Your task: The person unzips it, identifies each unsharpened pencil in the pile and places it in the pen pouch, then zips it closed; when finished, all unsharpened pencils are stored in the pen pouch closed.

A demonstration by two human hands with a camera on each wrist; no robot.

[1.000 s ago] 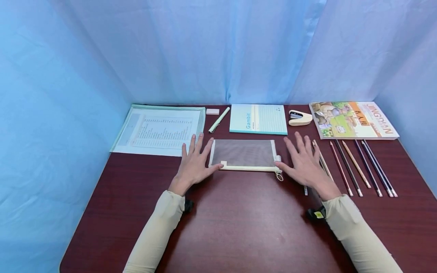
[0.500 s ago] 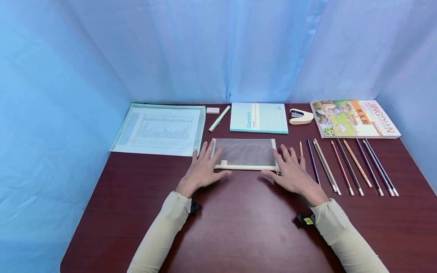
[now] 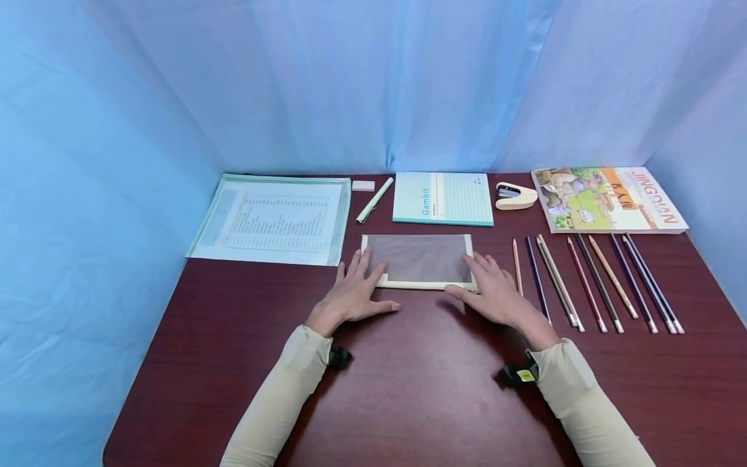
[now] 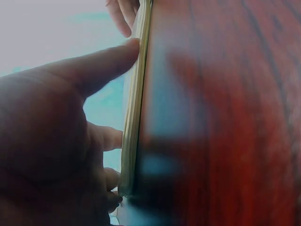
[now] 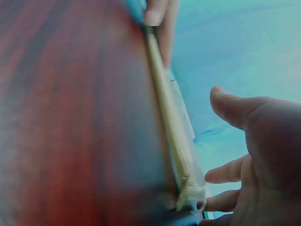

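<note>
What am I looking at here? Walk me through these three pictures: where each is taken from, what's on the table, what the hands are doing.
No machine here: a person works with two bare hands. The wide picture comes from a camera on their head, looking down at a dark red table. The two blurry close-ups come from cameras strapped to each wrist.

The left hand and right hand lie flat, fingers straight, on the two near corners of a mesh zip pouch. Nothing is gripped. The wrist views show the pouch's cream zip edge side-on.

Behind lie a printed sheet in a folder, an eraser, a pen, a notebook, a stapler and a picture book. Coloured pencils lie in a row on the right.
</note>
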